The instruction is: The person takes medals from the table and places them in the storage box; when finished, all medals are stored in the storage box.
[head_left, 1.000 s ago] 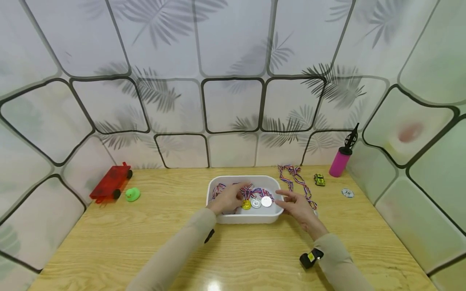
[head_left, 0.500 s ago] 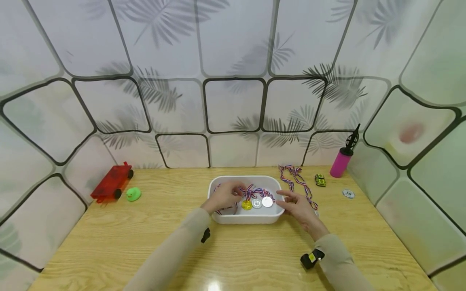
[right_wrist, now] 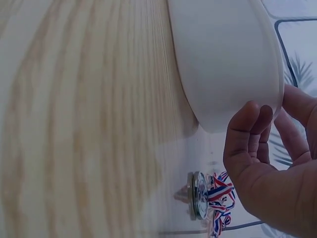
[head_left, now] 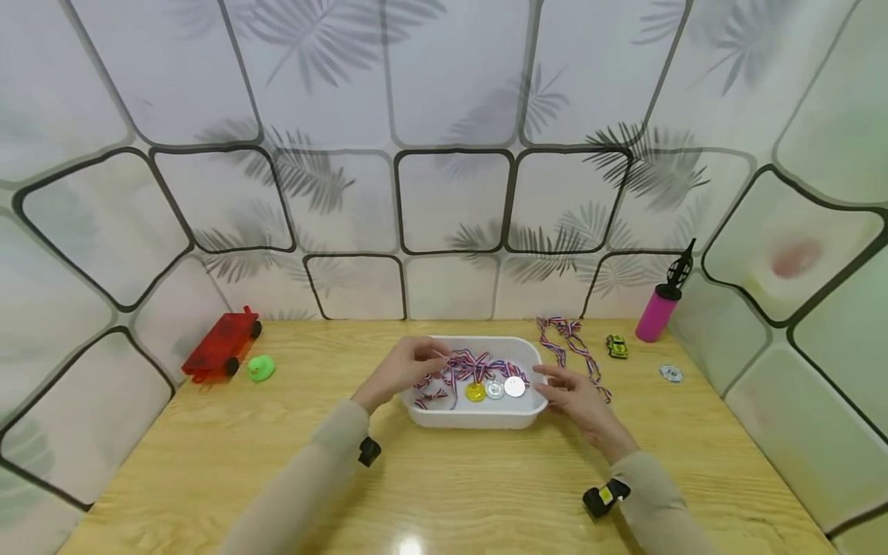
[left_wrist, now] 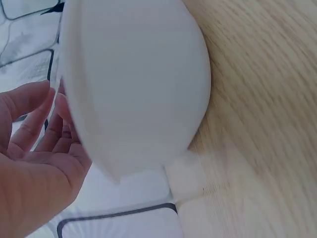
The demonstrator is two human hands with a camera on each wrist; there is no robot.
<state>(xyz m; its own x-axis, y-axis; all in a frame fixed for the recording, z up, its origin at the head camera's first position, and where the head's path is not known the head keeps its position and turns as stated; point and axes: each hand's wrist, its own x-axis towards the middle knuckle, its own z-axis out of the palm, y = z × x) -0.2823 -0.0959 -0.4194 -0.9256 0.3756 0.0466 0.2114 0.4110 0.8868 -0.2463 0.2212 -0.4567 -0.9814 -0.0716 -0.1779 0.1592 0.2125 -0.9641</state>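
Note:
A white plastic tray (head_left: 479, 419) stands on the table. Inside lie a gold medal (head_left: 475, 391), a silver medal (head_left: 495, 389) and a paler silver medal (head_left: 515, 386), with striped red, white and blue ribbons (head_left: 479, 364) bunched behind and left of them. My left hand (head_left: 402, 370) hovers at the tray's left rim, fingers loosely bent with nothing between them; the left wrist view shows it beside the rim. My right hand (right_wrist: 277, 158) holds the tray's right rim, some fingers against the outer wall and others over the edge.
Right of the tray lie more ribbons (head_left: 590, 370), with medals (right_wrist: 199, 195) in the right wrist view. Beyond are a yellow toy car (head_left: 617, 347), a chip (head_left: 671, 373) and a pink pump (head_left: 655, 316). A green duck (head_left: 260, 368) and red toy vehicle (head_left: 223, 343) stand left.
My left hand has moved left from inside the tray to its left rim, uncovering ribbons in the tray's left part. The right hand stays at the right rim.

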